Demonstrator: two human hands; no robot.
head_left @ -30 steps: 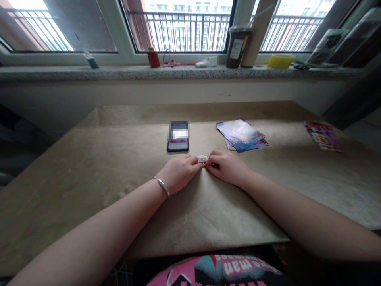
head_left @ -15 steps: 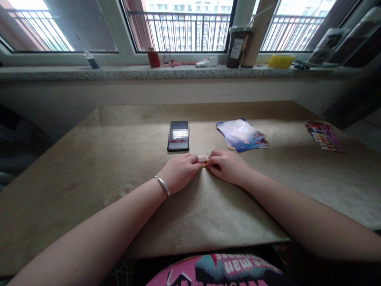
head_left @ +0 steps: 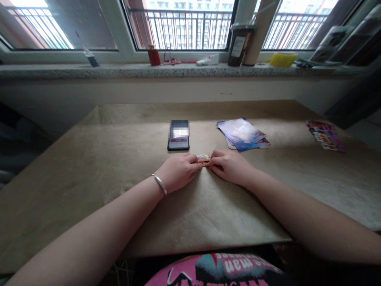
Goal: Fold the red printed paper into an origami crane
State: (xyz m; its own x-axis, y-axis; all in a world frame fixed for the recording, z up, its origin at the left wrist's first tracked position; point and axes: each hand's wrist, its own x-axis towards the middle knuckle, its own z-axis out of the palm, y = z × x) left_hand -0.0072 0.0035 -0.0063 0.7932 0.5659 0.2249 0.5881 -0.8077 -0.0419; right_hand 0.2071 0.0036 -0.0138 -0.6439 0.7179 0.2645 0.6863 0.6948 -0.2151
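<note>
We clamp the paper (head_left: 204, 159) in the grips of our left hand (head_left: 179, 171) and right hand (head_left: 231, 167), nearer us than the phone (head_left: 178, 142). Handling appears unfinished: neither grip is released; what remains, we cannot tell.

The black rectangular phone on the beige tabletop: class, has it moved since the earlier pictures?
No. The black rectangular phone holds its place against the far edge of the beige tabletop; the slight shift in the picture is shared by both.
</note>
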